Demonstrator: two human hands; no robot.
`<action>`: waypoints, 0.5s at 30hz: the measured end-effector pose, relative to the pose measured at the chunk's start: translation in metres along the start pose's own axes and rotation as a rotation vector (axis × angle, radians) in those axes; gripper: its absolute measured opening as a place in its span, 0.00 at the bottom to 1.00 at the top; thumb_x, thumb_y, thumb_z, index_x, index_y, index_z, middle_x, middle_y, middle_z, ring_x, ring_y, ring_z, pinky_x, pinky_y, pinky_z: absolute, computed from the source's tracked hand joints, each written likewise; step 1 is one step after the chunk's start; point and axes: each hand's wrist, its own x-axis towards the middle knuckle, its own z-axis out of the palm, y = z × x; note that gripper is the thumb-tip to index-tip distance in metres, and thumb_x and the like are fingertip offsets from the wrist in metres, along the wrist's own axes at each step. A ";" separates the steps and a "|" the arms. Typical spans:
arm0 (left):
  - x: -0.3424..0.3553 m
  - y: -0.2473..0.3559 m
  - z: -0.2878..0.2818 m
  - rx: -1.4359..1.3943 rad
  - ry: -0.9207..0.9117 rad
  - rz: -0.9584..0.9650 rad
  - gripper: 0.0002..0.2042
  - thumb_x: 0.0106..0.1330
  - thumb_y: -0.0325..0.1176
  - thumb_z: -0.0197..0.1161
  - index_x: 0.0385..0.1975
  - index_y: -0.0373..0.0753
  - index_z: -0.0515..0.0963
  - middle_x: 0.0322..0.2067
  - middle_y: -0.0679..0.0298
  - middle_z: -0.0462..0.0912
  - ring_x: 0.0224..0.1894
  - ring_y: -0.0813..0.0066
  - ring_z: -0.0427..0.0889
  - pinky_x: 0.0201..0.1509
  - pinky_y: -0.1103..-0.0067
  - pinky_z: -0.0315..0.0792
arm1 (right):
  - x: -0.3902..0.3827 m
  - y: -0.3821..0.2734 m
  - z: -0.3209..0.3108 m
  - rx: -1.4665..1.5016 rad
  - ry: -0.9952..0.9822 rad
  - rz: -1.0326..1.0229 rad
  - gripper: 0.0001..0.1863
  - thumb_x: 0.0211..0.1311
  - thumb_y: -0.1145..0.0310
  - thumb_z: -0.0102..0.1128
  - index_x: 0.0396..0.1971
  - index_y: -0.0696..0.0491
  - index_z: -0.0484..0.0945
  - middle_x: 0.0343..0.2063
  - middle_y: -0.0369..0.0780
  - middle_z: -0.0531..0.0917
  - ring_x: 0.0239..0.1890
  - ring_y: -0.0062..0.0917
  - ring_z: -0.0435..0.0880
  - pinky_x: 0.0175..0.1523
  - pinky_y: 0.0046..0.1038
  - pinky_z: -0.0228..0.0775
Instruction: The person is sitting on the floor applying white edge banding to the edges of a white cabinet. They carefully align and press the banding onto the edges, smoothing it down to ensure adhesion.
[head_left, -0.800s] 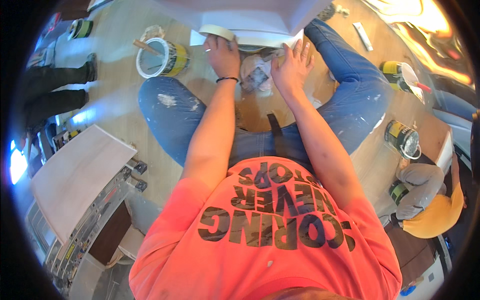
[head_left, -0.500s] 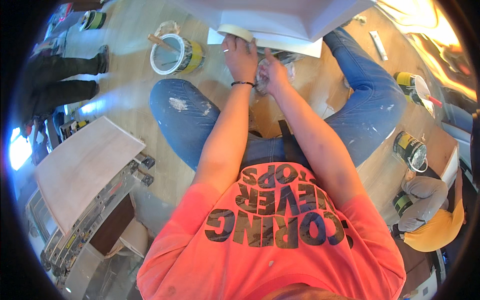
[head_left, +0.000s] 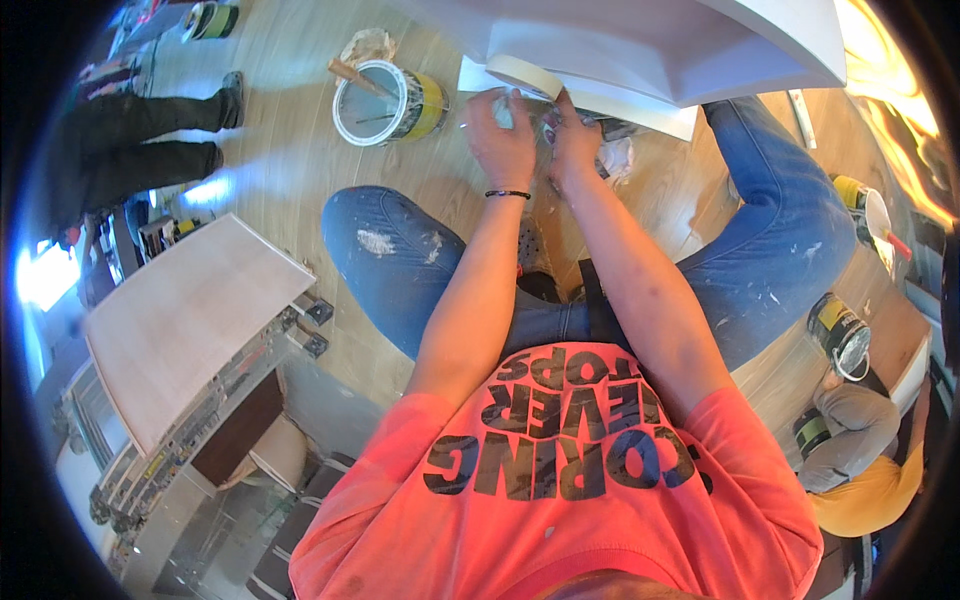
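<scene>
A cream ring that looks like a roll of masking tape (head_left: pixel 524 75) tilts just beyond my hands, beneath the edge of a white panel unit (head_left: pixel 600 40). My right hand (head_left: pixel 574 145) is closed, its fingertip and thumb side at the roll's right end. To its left, my left hand (head_left: pixel 503 142) curls its fingers and thumb around a small pale patch that I cannot make out. A flat white sheet (head_left: pixel 650 115) lies under the unit. Crumpled whitish wrapping (head_left: pixel 617 158) sits beside my right hand.
An open paint bucket (head_left: pixel 375 105) with a wooden-handled tool stands left of my hands. My bent legs (head_left: pixel 385 240) flank them. Several more cans, including a dark one (head_left: pixel 840 330), stand at right near a crouching person (head_left: pixel 870 480). Another person's legs (head_left: pixel 150 130) and a pale board (head_left: pixel 195 320) are at left.
My left hand has come down off the tape roll, and my right hand has moved up to the roll's right end. The whole view has shifted, with the scene sliding right.
</scene>
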 end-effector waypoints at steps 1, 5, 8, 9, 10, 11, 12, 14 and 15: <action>0.005 0.003 0.004 -0.010 0.003 -0.008 0.14 0.62 0.33 0.69 0.45 0.34 0.80 0.45 0.53 0.80 0.50 0.50 0.77 0.55 0.59 0.70 | 0.002 0.000 -0.001 -0.020 -0.002 -0.016 0.34 0.57 0.68 0.79 0.56 0.59 0.64 0.48 0.44 0.81 0.45 0.31 0.82 0.44 0.31 0.77; 0.017 0.005 0.008 -0.030 -0.014 -0.091 0.16 0.61 0.34 0.72 0.45 0.34 0.79 0.41 0.53 0.79 0.46 0.50 0.77 0.50 0.60 0.70 | -0.003 -0.001 -0.001 -0.104 0.005 -0.023 0.35 0.57 0.66 0.79 0.57 0.59 0.64 0.48 0.43 0.81 0.45 0.29 0.81 0.44 0.30 0.76; 0.026 0.003 0.015 -0.059 -0.034 -0.141 0.16 0.61 0.32 0.72 0.45 0.33 0.79 0.39 0.53 0.80 0.42 0.52 0.79 0.47 0.62 0.72 | -0.003 -0.005 -0.002 -0.103 0.001 -0.024 0.37 0.56 0.64 0.81 0.57 0.60 0.64 0.48 0.43 0.81 0.45 0.28 0.81 0.44 0.30 0.76; 0.029 0.000 0.016 -0.071 -0.036 -0.152 0.16 0.61 0.31 0.72 0.45 0.33 0.79 0.38 0.52 0.80 0.41 0.53 0.80 0.45 0.63 0.73 | -0.006 -0.007 -0.001 -0.094 -0.007 -0.026 0.38 0.55 0.63 0.81 0.57 0.60 0.65 0.47 0.43 0.81 0.45 0.28 0.81 0.44 0.30 0.76; 0.032 -0.004 0.015 -0.095 -0.056 -0.165 0.15 0.61 0.31 0.73 0.44 0.32 0.79 0.36 0.54 0.81 0.37 0.57 0.80 0.43 0.66 0.73 | -0.008 -0.008 0.001 -0.109 0.000 -0.029 0.38 0.55 0.63 0.82 0.57 0.60 0.65 0.47 0.43 0.81 0.45 0.28 0.81 0.44 0.30 0.76; 0.035 -0.006 0.013 -0.120 -0.078 -0.181 0.15 0.61 0.31 0.73 0.43 0.31 0.79 0.33 0.56 0.83 0.34 0.61 0.80 0.41 0.68 0.74 | -0.011 -0.010 0.001 -0.126 0.008 -0.031 0.39 0.54 0.62 0.82 0.57 0.60 0.65 0.47 0.44 0.81 0.45 0.28 0.81 0.44 0.30 0.76; 0.037 -0.009 0.010 -0.145 -0.100 -0.198 0.14 0.62 0.30 0.73 0.42 0.30 0.79 0.31 0.57 0.84 0.30 0.65 0.81 0.38 0.70 0.74 | -0.013 -0.011 0.002 -0.143 0.015 -0.033 0.39 0.54 0.61 0.82 0.57 0.61 0.65 0.47 0.44 0.81 0.45 0.28 0.81 0.44 0.30 0.76; 0.038 -0.012 0.003 -0.080 -0.025 -0.142 0.13 0.63 0.29 0.72 0.41 0.29 0.79 0.30 0.58 0.85 0.30 0.67 0.82 0.37 0.70 0.75 | -0.014 -0.016 0.000 -0.174 -0.023 -0.037 0.47 0.53 0.56 0.83 0.62 0.63 0.61 0.51 0.46 0.80 0.47 0.30 0.81 0.48 0.30 0.76; 0.040 -0.013 -0.001 -0.049 0.010 -0.113 0.12 0.64 0.28 0.71 0.41 0.28 0.78 0.29 0.58 0.85 0.29 0.67 0.83 0.36 0.70 0.76 | -0.013 -0.017 -0.002 -0.188 -0.040 -0.041 0.50 0.53 0.54 0.83 0.64 0.65 0.59 0.53 0.47 0.79 0.48 0.31 0.81 0.49 0.29 0.77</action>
